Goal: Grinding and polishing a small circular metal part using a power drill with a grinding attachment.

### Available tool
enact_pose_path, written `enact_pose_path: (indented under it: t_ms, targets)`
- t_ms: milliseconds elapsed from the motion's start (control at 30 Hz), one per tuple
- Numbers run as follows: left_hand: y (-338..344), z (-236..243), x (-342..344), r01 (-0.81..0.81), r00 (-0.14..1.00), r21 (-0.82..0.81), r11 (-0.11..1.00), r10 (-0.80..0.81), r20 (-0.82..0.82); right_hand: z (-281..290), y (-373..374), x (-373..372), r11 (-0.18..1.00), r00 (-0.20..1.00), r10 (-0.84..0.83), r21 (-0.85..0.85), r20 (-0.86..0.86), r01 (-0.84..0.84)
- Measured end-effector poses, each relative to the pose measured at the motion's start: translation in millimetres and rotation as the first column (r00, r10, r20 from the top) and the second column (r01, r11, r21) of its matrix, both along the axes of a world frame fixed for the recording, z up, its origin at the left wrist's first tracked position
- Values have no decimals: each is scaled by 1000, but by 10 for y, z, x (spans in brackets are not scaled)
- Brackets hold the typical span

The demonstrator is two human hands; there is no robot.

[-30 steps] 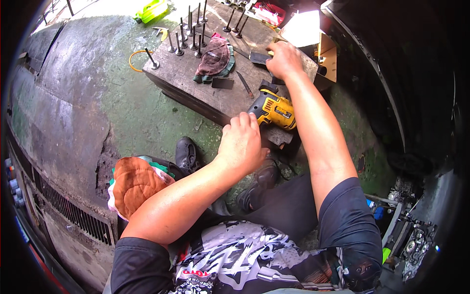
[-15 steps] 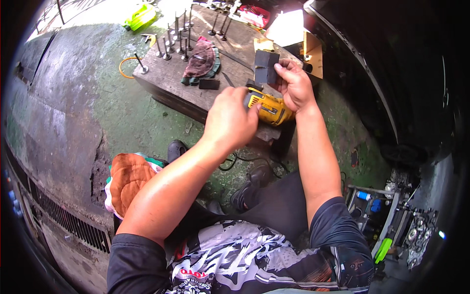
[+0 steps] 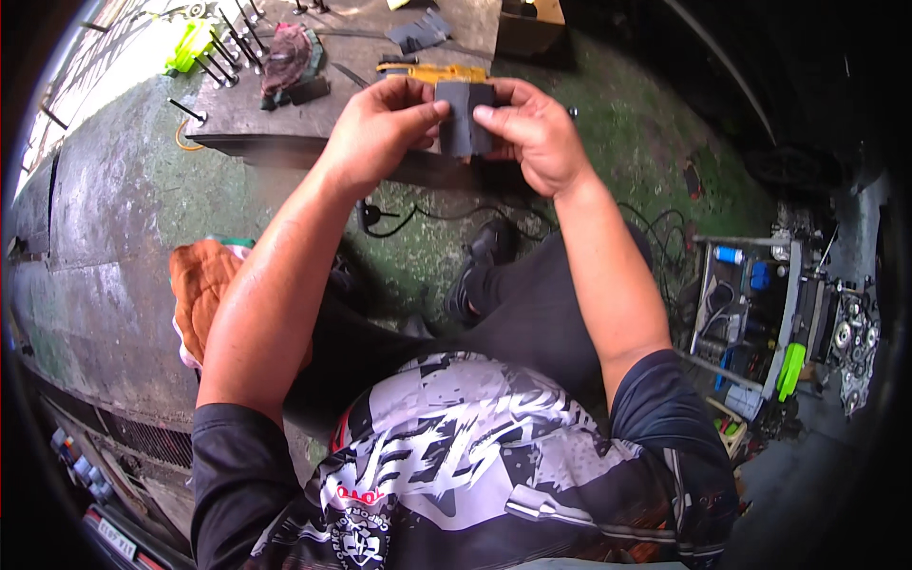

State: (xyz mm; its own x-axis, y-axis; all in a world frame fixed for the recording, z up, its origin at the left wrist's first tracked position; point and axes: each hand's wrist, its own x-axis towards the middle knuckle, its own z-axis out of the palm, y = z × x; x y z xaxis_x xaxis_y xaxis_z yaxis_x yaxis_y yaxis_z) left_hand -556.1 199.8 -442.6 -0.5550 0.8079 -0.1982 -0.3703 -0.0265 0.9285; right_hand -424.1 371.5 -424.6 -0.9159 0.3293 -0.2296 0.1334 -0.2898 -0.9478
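Observation:
A small dark grey sheet of sandpaper [image 3: 458,123], creased down its middle, is held up between my two hands at the table's near edge. My left hand [image 3: 385,128] pinches its left edge between thumb and fingers. On the opposite edge, my right hand [image 3: 534,133] grips it with the thumb in front. Just behind the sheet lies a yellow power tool [image 3: 432,72] on the table, partly covered by my hands. Farther back rests another dark, torn-edged sheet [image 3: 421,33].
Several engine valves [image 3: 228,57] stand at the wooden table's [image 3: 347,43] left, beside a reddish-brown cloth [image 3: 285,52] and a dark block [image 3: 309,91]. A cable [image 3: 418,214] runs over the floor below. A cart [image 3: 741,313] with tools stands at right.
My left hand has let go of the yellow power tool and taken the sandpaper's left edge. The sheet is now held in both hands, nearer the table's front edge. The view has shifted.

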Motion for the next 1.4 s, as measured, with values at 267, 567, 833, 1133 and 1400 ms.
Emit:
enact_pose_path:
  t_ms: [267, 567, 833, 1133, 1400]
  targets:
    - [109, 91, 248, 75, 995, 85, 994, -81, 66, 132, -8, 346, 976, 986, -126, 165, -105, 142]
    - [-114, 130, 72, 262, 900, 84, 961, -275, 340, 11, -2, 280, 845, 940, 31, 511, -340, 157]
    - [-29, 12, -2, 240, 940, -37, 970, -223, 258, -43, -38, 147, 967, 933, 29, 246, -359, 64]
    - [204, -119, 318, -53, 945, 41, 998, 37, 326, -366, -491, -1, 892, 873, -422, -284, -245, 352]
    - [77, -335, 20, -446, 493, -317, 837, -67, -868, -129, 1040, 506, 582, 831, -495, 614, -252, 533]
